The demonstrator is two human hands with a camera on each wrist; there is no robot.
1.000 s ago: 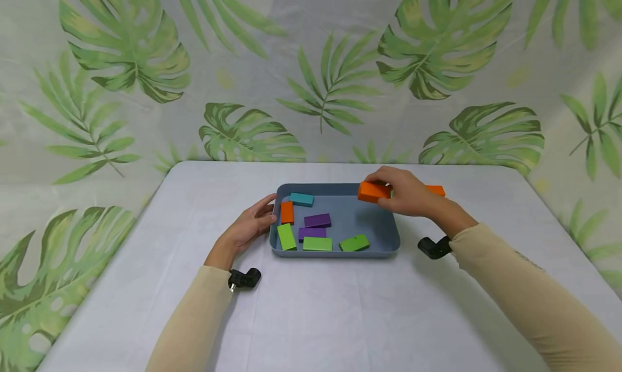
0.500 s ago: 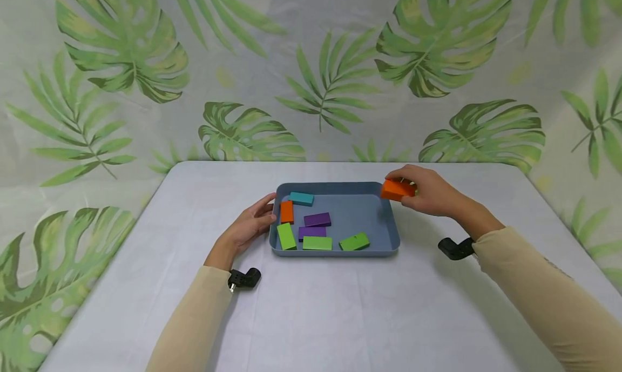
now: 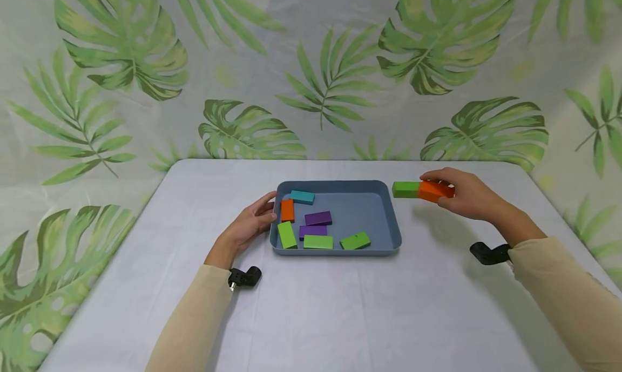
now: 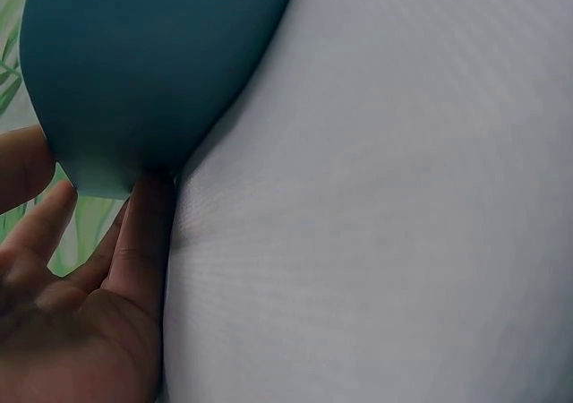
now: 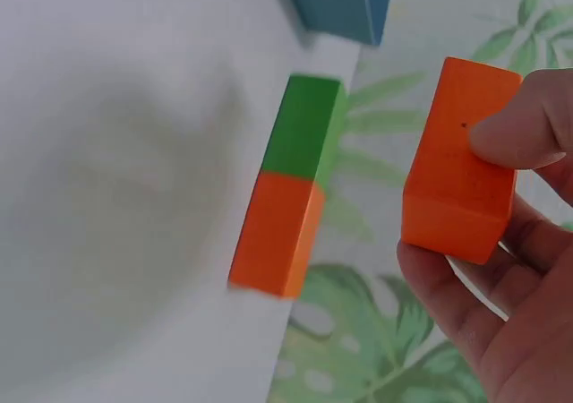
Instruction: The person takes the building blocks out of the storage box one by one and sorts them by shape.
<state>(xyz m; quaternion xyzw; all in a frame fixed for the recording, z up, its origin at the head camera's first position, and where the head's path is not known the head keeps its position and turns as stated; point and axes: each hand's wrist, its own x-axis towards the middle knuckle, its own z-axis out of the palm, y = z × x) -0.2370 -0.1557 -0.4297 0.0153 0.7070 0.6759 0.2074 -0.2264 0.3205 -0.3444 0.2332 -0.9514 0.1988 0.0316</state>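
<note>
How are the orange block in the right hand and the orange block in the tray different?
The held block is pinched in the right hand; the tray's orange block has no hand on it.
The held block is outside the tray; the other is inside.
In the head view, the held block points sideways; the other points forward.
Both are orange.

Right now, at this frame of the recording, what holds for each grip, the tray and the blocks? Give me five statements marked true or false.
1. The right grip holds an orange block. True.
2. The left grip holds a block. False: it touches the tray and holds no block.
3. Two purple blocks lie in the tray. True.
4. The teal block lies outside the tray. False: it is inside, near the far left corner.
5. Outside the tray, a green block and a second orange block lie end to end. True.
</note>
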